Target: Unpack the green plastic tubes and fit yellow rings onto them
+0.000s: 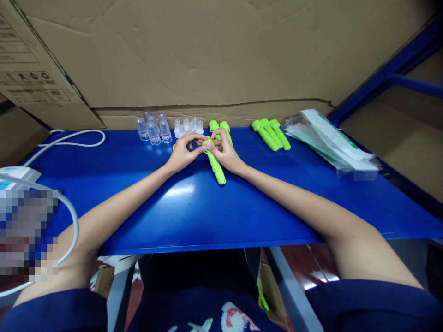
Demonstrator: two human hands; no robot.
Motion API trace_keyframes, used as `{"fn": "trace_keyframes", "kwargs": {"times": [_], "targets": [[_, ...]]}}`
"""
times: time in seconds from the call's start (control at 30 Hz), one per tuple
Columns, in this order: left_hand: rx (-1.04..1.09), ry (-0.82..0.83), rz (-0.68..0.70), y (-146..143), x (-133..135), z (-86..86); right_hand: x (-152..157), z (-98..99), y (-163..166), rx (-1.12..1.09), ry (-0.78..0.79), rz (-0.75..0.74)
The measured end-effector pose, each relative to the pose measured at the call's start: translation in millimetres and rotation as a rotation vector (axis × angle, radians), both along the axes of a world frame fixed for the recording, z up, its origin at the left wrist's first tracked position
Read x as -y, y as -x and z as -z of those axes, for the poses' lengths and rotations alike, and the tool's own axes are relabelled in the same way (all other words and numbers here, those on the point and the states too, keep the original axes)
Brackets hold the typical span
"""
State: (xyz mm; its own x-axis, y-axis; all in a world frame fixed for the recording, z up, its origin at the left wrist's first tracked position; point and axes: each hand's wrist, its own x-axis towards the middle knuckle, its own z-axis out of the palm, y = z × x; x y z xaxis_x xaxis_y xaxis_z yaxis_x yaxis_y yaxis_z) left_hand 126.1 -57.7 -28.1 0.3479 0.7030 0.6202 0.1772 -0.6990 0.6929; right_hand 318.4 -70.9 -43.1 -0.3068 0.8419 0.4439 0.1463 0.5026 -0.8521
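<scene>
A lime-green ribbed tube (pixel 216 170) lies slanted between my hands over the blue table, its narrow tip pointing toward me. My left hand (pixel 186 151) is closed in a pinch at the tube's wide upper end. The fingers of my right hand (pixel 226 152) close around that same end, thumb across its top. My fingers partly cover the end, so its details are hidden. Just behind my right hand lie two more green tubes (pixel 224 125), partly hidden. Small clear plastic pieces (pixel 187 125) stand beyond my left hand.
Several larger clear plastic bottle-shaped pieces (pixel 152 130) stand at the back left. More green tubes (pixel 272 134) and flat plastic packets (pixel 332 140) lie to the right. A power strip (pixel 19 177) and white cable (pixel 81 131) occupy the left. Cardboard (pixel 214 55) walls the back of the blue table (pixel 194 212).
</scene>
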Motion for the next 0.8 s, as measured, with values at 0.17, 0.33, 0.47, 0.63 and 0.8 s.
{"fn": "trace_keyframes", "kwargs": {"times": [0.17, 0.33, 0.47, 0.63, 0.8], "targets": [[-0.011, -0.002, 0.016, 0.1, -0.7, -0.9, 1.3, -1.0, 0.8, 0.002, -0.02, -0.005], [-0.027, 0.0, 0.018, 0.8, -1.3, -1.0, 4.6, -4.1, 1.4, 0.019, -0.025, 0.019], [-0.029, -0.01, 0.011, -0.1, 0.0, -1.1, 5.8, -5.3, 2.0, 0.023, -0.018, 0.021], [0.007, -0.009, -0.03, -3.3, 1.8, 1.1, 1.7, -1.7, 1.9, -0.002, -0.029, 0.051], [0.01, 0.024, -0.063, -4.9, 3.4, 2.0, -2.7, 2.5, 0.3, -0.004, -0.018, 0.062]]}}
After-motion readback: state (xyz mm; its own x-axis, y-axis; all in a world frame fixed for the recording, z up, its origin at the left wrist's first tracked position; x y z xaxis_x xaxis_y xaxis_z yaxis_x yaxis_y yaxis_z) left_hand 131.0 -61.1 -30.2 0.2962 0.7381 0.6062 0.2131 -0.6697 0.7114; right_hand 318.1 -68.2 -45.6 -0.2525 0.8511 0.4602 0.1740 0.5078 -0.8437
